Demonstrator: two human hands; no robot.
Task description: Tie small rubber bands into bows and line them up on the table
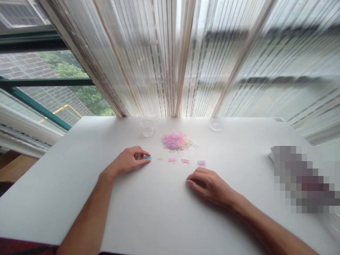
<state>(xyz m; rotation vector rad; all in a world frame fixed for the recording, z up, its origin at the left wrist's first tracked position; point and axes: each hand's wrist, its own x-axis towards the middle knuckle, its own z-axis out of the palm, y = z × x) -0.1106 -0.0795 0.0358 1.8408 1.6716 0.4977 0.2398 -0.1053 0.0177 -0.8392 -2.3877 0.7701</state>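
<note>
My left hand [130,159] rests on the white table [148,212], its thumb and forefinger closed around a small teal group of what look like paper clips [149,158]. To the right of it, small groups lie in a row: pale yellow clips [160,158], pink clips [172,159], more pink clips [185,161] and lilac clips [201,163]. Behind the row is a loose pile of pastel paper clips [175,140]. My right hand [207,182] lies just in front of the lilac group, fingers curled and tips together, with nothing visible in them.
Two clear round dishes stand near the back edge, a left dish [148,129] and a right dish [216,125]. A blurred-out grey object [300,180] lies at the right. Striped curtains [164,63] hang behind the table, with an open window at the left.
</note>
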